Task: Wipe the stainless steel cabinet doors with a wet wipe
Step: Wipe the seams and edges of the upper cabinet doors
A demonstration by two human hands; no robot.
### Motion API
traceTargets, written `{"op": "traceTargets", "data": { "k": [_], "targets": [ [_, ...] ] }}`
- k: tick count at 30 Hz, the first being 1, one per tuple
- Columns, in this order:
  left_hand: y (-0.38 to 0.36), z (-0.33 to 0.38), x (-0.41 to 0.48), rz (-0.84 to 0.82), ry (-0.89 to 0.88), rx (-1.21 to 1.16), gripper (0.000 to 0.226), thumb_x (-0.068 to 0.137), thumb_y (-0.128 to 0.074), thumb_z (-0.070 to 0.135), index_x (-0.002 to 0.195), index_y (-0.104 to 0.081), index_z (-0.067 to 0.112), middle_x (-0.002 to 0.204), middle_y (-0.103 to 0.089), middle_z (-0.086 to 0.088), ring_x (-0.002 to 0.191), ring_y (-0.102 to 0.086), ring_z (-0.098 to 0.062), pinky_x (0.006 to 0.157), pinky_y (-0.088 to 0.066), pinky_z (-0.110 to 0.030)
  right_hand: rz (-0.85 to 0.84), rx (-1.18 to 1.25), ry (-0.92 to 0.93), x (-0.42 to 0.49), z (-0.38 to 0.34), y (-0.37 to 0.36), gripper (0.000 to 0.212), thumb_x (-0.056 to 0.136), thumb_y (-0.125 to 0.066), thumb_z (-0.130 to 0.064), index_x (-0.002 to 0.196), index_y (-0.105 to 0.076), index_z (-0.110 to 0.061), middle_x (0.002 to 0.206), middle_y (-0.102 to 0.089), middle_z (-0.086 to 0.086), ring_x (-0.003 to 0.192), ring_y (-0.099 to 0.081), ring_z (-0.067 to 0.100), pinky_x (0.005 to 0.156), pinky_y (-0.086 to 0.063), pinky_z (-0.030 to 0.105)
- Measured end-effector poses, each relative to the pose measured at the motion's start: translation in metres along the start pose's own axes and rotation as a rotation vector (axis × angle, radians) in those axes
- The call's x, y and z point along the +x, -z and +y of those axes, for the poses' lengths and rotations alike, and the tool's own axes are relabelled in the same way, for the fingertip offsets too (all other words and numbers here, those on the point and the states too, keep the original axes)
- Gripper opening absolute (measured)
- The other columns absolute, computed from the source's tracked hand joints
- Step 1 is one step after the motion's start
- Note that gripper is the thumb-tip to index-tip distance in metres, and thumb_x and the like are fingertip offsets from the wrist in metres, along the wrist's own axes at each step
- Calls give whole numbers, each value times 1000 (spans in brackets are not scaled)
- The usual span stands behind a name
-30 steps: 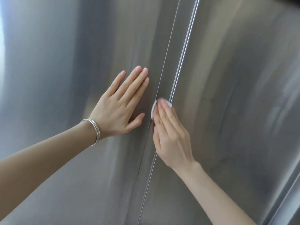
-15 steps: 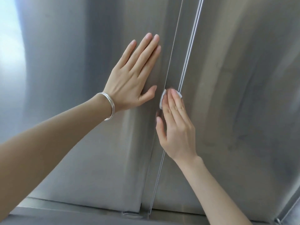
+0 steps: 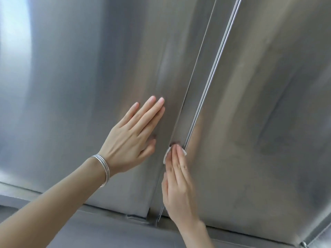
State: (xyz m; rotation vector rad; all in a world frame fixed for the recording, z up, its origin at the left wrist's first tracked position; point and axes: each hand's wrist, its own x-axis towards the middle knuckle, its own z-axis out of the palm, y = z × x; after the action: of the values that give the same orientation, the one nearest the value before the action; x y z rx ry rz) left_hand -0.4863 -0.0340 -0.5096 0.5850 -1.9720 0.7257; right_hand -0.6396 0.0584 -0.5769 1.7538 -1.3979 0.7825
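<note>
Left door (image 3: 71,86): left hand (image 3: 132,140) flat on it, fingers straight and together, silver bangles (image 3: 103,169) at the wrist. At the seam between the closed doors, the wet wipe (image 3: 167,155) — mostly hidden, looks folded — is pressed under the straight fingers of the right hand (image 3: 179,190), against the right door (image 3: 259,104) edge.

A stack of thin silver bangles (image 3: 104,170) circles the wrist of the left hand (image 3: 130,140). Both forearms (image 3: 53,203) are bare; the fingernails (image 3: 161,99) look short and plain.

Right hand (image 3: 179,190) flat on wet wipe (image 3: 167,153) against door seam (image 3: 200,108), left hand (image 3: 132,140) alongside.
</note>
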Motion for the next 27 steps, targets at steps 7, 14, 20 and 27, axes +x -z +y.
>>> {"op": "traceTargets", "data": {
  "k": [7,14,20,27],
  "targets": [
    [-5,9,-9,-26,27,31,72,88,-52,21,150,-22,1,160,-13,-10,149,-7,-24,121,-9,-43,262,147,-118,27,6,-12,33,98,-37,5,128,-51,6,139,-46,18,138,-32,26,112,-31,42],
    [-3,12,-9,-51,33,37,73,89,-52,24,150,-19,0,160,-12,-12,149,-6,-26,121,-10,-45,109,77,-77,-6,-3,-26,41,97,-48,-10,133,-43,9,145,-37,22,140,-27,30,107,-36,49],
    [1,6,-10,-88,-12,60,73,93,-49,29,151,-16,-1,161,-9,-14,149,-4,-27,121,-11,-45,115,93,-91,6,1,-24,46,98,-47,-12,138,-36,8,148,-31,21,142,-20,29,113,-28,47],
    [2,8,-10,-82,-17,104,76,91,-53,30,150,-17,-2,160,-11,-15,148,-7,-29,121,-12,-46,117,126,-100,-4,-6,-27,40,99,-38,-6,136,-38,10,145,-34,24,140,-24,32,114,-26,48]
  ]
}}
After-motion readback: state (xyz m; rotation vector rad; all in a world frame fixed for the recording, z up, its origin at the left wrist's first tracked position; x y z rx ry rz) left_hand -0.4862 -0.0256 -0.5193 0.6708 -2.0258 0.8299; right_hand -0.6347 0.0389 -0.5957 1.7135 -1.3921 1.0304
